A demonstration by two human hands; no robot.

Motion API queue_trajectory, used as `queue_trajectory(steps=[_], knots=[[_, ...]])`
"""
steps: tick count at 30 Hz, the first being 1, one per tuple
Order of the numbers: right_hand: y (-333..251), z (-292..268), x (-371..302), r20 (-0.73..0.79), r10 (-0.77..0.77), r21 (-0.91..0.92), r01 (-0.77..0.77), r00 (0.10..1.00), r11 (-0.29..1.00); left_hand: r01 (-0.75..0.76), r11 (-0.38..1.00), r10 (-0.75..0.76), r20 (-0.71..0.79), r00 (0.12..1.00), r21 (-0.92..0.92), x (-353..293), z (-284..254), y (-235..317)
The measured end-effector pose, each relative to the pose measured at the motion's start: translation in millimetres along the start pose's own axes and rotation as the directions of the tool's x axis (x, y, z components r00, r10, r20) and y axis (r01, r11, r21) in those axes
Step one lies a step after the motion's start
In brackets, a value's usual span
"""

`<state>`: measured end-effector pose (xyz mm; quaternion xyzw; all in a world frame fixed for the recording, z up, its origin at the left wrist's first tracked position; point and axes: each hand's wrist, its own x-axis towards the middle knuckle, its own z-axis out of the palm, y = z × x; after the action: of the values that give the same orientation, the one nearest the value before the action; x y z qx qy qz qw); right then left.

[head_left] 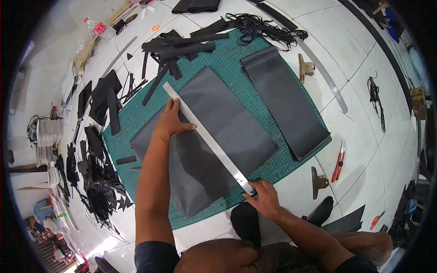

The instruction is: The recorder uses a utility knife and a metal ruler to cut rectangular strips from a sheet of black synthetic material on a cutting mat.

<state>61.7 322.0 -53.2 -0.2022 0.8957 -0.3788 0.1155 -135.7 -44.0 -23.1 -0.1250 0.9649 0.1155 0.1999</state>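
Observation:
A long metal ruler (210, 142) lies diagonally across a dark grey sheet of material (236, 122) on the green cutting mat (177, 222). My left hand (172, 122) presses on the ruler's upper part, its fingers stretched forward and its thumb spread along the edge. At the ruler's near end, my right hand (265, 196) pinches the tip between thumb and fingers, by the sheet's lower right side. To the right of that sheet rests a folded dark grey strip (284, 102), apart from both hands.
Black offcuts (98, 177) pile up on the left, with more strips (175, 50) at the mat's far edge. A tangle of black cord (264, 28) lies beyond. On the right floor are a red utility knife (338, 163), metal clips (318, 183), a curved metal strip (327, 79) and red-handled scissors (376, 221).

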Motion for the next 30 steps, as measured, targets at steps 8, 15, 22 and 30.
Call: queue_trajectory(steps=[8, 15, 22, 30], knots=[[4, 1, 0, 0.022, -0.008, -0.019, 0.008, 1.000, 1.000, -0.020, 1.000, 0.020, -0.013, 1.000, -0.023, 0, 0, 1], [0, 0, 0, 0.048, 0.061, 0.057, -0.063, 0.997, 0.996, -0.006, 1.000, 0.006, -0.022, 1.000, 0.004, -3, -3, 4], [2, 1, 0, 0.072, 0.010, -0.007, -0.010, 0.997, 1.000, 0.000, 1.000, 0.000, -0.012, 1.000, 0.000, -1, 1, 1], [-5, -10, 7, 0.092, -0.051, -0.039, 0.055, 0.994, 0.998, 0.031, 0.999, -0.031, -0.018, 0.999, 0.015, 1, -2, -3]])
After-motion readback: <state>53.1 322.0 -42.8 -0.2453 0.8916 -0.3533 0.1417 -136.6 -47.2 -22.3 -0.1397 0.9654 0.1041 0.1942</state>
